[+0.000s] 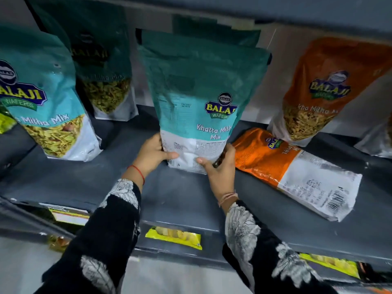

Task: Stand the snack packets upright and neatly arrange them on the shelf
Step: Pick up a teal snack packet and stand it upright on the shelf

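Observation:
A teal Khatta Mitha Mix packet (197, 98) stands upright in the middle of the grey shelf (174, 194), its back panel facing me. My left hand (152, 153) grips its lower left corner and my right hand (218, 166) grips its lower right corner. Behind it another teal packet (214, 30) stands partly hidden. To the left, two teal packets (46, 107) (101, 68) stand upright. An orange packet (297, 170) lies flat on the shelf right of my hands. Behind that one, an orange packet (324, 88) stands upright.
The shelf above (254, 7) overhangs the packet tops. On the lower shelf, yellow packets (174, 237) (331, 264) show under the front lip. Another packet's edge (379, 136) stands at the far right. A green packet corner (5, 119) shows at the far left.

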{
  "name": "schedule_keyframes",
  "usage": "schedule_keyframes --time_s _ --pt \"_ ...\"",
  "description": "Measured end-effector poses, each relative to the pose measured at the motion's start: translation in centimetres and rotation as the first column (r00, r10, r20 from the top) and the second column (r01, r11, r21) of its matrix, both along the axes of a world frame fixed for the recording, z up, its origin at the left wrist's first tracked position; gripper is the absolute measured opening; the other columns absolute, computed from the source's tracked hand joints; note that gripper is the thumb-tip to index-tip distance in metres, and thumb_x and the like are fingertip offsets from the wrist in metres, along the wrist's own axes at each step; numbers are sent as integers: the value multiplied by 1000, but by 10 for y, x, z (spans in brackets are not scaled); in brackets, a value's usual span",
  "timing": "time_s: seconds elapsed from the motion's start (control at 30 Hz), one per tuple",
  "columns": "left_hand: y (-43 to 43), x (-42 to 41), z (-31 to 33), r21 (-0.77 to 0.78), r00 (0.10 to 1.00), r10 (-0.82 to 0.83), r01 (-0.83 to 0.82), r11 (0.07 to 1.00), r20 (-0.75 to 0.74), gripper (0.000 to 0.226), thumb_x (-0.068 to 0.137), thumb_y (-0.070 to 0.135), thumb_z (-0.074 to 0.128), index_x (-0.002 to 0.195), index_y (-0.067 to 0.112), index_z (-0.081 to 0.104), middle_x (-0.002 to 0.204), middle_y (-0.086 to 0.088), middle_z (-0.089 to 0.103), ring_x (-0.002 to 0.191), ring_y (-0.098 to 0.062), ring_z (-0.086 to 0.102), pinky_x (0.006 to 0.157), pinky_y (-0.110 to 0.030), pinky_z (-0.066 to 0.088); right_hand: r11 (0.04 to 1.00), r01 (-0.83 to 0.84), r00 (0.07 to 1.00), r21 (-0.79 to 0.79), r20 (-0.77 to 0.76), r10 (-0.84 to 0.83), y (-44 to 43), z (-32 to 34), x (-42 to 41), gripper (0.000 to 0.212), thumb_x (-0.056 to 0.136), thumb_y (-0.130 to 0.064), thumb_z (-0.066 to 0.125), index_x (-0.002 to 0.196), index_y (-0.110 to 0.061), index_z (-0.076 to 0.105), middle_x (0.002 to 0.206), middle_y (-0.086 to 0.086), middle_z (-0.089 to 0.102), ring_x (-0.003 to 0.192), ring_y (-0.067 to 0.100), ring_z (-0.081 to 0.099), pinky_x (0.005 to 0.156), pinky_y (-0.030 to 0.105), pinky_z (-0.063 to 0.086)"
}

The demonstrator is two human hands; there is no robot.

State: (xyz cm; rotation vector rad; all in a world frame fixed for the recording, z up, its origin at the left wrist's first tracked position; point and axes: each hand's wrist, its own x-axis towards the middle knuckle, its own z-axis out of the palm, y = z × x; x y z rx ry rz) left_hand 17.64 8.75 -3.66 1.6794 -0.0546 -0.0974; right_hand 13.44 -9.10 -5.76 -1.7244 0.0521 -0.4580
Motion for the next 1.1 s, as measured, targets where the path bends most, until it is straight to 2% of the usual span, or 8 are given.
schedule_keyframes --time_s 0.13,0.27,0.37,0.43,0.5,0.63,0.8,1.1 --pt "-16 -27 -1 29 970 237 -239 971 62 49 66 -7 71 109 9 56 108 -9 63 83 -9 64 79 -24 53 916 301 954 -266 80 -290 21 -8 -25 70 49 -29 88 97 3 50 100 21 51 95 32 46 85 32 35" --pt "-63 -88 -15 160 854 477 -511 844 207 48 71 32 68 116 22 56 97 -2 72 79 -16 64 70 -24 50 911 144 986 -386 -23 -165 51 -15 -39 58 73 -26 65 121 -2 44 114 20 49 106 32 43 89 31 31" --pt "-76 -119 -18 94 809 513 -557 825 286 42 71 52 61 108 31 63 89 4 71 78 -7 63 71 -6 42 925 79 986 -372 -105 -126 42 -13 -27 71 70 -31 69 131 -8 40 118 16 47 109 29 40 95 33 31" --pt "-59 -108 -19 -49 795 530 -541 840 296 42 68 39 73 108 32 60 101 3 68 93 -4 62 87 -9 41 969 -24 997 -244 -83 3 24 -8 -21 77 56 -35 78 122 -12 48 113 8 53 107 21 48 94 31 39" --pt "-34 -80 -22 -65 838 498 -497 865 222 74 63 16 79 128 17 45 128 -7 54 115 -9 50 102 -23 37 990 -106 989 -88 -111 96 5 -6 -15 67 51 -19 87 106 -23 51 101 -9 60 96 3 57 85 23 48" --pt "-6 -28 -26 -8 990 112 -112 994 82 115 55 -2 81 144 20 12 153 -2 21 137 -10 24 109 -24 27 980 -195 961 22 -197 196 -15 -6 6 55 60 5 79 103 -16 52 102 4 61 101 28 60 84 35 51" --pt "-8 -26 -43 -58 987 105 -98 993 125 83 51 -3 81 117 30 43 118 12 55 106 10 55 81 -8 46 980 -195 965 -49 -189 182 -16 -12 9 43 69 1 73 106 -11 56 107 9 61 101 25 59 85 30 51" --pt "-15 -35 -42 22 965 227 -232 973 130 81 61 -5 76 130 13 38 125 -3 53 112 -13 54 81 -5 45 975 -216 953 -52 -229 199 -7 5 -11 67 74 8 67 133 -2 37 128 16 57 117 25 54 104 43 44"
